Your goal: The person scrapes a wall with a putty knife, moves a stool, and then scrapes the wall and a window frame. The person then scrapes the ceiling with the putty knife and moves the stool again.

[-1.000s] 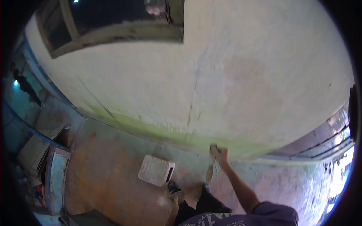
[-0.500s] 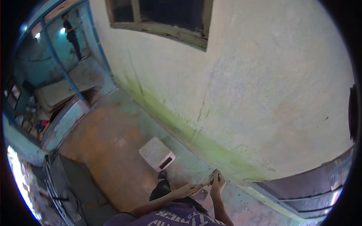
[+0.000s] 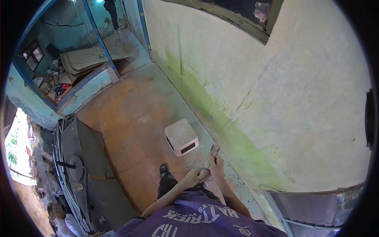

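Both my hands are close together in front of my purple shirt, low in the view. My right hand [image 3: 216, 169] is closed around a scraper-like tool [image 3: 214, 150] with a flat, stained blade that points up and away. My left hand [image 3: 193, 178] is closed beside it, on a small pale object [image 3: 206, 165] too small to name. Whether the two held things touch is unclear. A white woven-top stool [image 3: 181, 136] stands on the floor just beyond my hands, near the wall.
A pale wall [image 3: 292, 98] with a green lower band runs along the right. Dark metal panels and pipes [image 3: 85, 177] lie at the left. Another person's legs [image 3: 112, 15] show in the far room, near stacked boards [image 3: 85, 61] and clutter. A window [image 3: 237, 12] is above.
The view has shifted, so the stool and my hands appear higher, with the stool further right. My hands remain together, and the blade now shows more clearly.
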